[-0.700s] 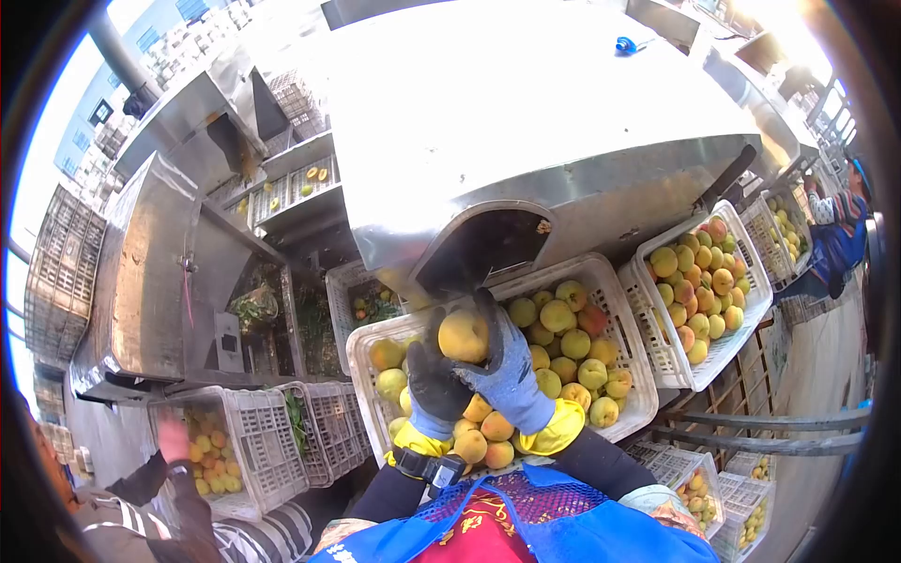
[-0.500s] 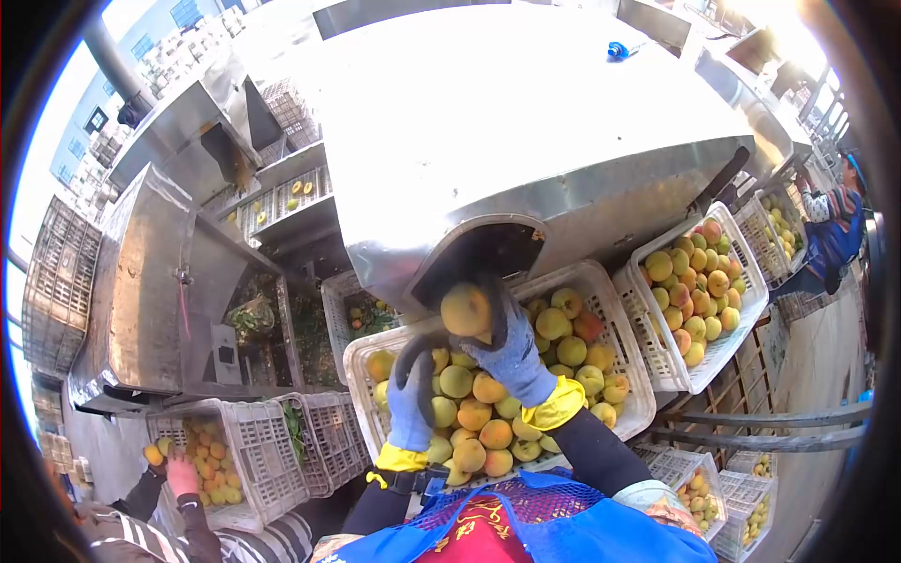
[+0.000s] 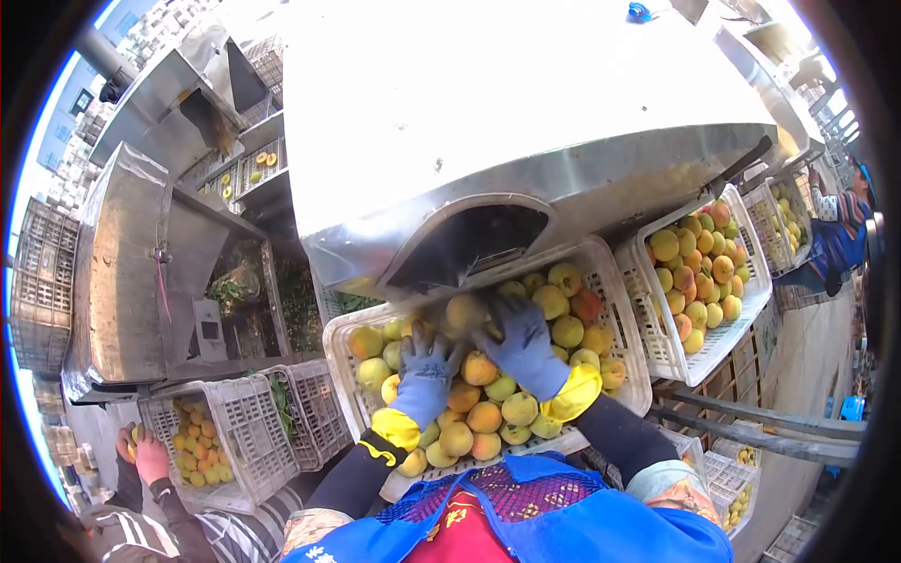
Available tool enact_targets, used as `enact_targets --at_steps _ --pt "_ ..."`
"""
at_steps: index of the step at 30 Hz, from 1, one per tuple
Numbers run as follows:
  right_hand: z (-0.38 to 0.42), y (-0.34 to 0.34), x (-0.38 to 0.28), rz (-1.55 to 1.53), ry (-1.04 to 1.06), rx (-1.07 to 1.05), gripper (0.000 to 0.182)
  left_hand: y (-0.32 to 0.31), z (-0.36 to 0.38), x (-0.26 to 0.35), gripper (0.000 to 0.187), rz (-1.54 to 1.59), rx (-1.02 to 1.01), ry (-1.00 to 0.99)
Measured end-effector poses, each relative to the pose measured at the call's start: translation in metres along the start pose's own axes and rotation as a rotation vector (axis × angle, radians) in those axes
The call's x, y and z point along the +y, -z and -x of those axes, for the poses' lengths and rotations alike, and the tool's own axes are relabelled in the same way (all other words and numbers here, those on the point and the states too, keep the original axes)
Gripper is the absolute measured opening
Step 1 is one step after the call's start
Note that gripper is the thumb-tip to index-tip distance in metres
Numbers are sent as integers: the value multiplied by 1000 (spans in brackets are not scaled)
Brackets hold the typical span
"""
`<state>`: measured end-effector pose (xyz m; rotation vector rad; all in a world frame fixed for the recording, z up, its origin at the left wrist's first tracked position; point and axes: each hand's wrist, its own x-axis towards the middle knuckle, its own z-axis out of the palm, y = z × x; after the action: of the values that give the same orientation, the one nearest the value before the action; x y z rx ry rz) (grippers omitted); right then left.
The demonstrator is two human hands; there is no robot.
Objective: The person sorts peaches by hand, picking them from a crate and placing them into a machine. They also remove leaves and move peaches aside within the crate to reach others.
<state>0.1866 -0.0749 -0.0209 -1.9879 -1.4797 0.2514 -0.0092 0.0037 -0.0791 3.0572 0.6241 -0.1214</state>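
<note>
A white plastic crate point(image 3: 635, 375) full of yellow and orange peaches sits in front of me, under the dark arched opening point(image 3: 474, 246) of a steel machine. Both my hands wear blue-grey gloves with yellow cuffs. My left hand point(image 3: 425, 372) lies palm down on the fruit at the crate's left side, fingers spread. My right hand point(image 3: 523, 343) rests palm down on the fruit in the middle. Its fingertips are beside a yellow peach point(image 3: 465, 311) lying at the crate's far edge. Neither hand is closed around a fruit.
A second crate of peaches point(image 3: 699, 272) stands to the right, and a third point(image 3: 221, 441) at the lower left. Another person's hand point(image 3: 143, 452) holds fruit there. A co-worker in blue point(image 3: 838, 235) stands far right. A roller conveyor point(image 3: 246, 174) carries fruit at upper left.
My right hand came down from the machine opening, and the peach it held up now lies on the pile. My left hand slid onto the fruit. The view tilted downward.
</note>
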Motion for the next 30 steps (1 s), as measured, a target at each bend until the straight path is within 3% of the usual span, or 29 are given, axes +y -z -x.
enact_targets --at_steps 3,5,6,8,9,10,12,14,16,18,20,22,25,27,30 --pt "20 -49 5 256 -180 38 80 5 -1 -1 67 67 -18 66" --pt "14 -74 18 278 -101 71 87 31 1 -1 61 274 -5 149" --pt "11 -80 23 291 -61 89 91 25 8 -3 62 556 67 303" --pt "-1 -75 38 95 -185 -221 88 7 21 -8 64 1119 222 597" --pt "-2 -65 37 31 -165 -275 87 26 20 -5 55 1646 335 802" --pt "-2 -55 37 -34 -149 -330 86 42 18 -8 50 1981 417 693" --pt "4 -8 7 -88 55 -274 85 70 17 -7 51 2473 311 590" --pt "15 6 -21 -61 157 -108 85 59 21 2 53 2210 257 448" --pt "16 17 -41 -200 189 8 87 41 20 5 58 2218 300 296" --pt "17 27 -55 -509 142 66 90 24 19 8 64 2504 418 129" --pt "24 30 -78 -488 57 150 91 33 15 11 72 2938 347 148" --pt "27 26 -86 -404 9 213 92 31 14 12 79 2999 371 -5" --pt "31 23 -83 -177 -2 247 92 37 9 -1 72 2865 315 -13" --pt "31 28 -85 -22 10 204 92 58 6 -1 71 2795 366 89" --pt "33 15 -83 -71 6 232 90 59 14 1 74 2780 410 262"
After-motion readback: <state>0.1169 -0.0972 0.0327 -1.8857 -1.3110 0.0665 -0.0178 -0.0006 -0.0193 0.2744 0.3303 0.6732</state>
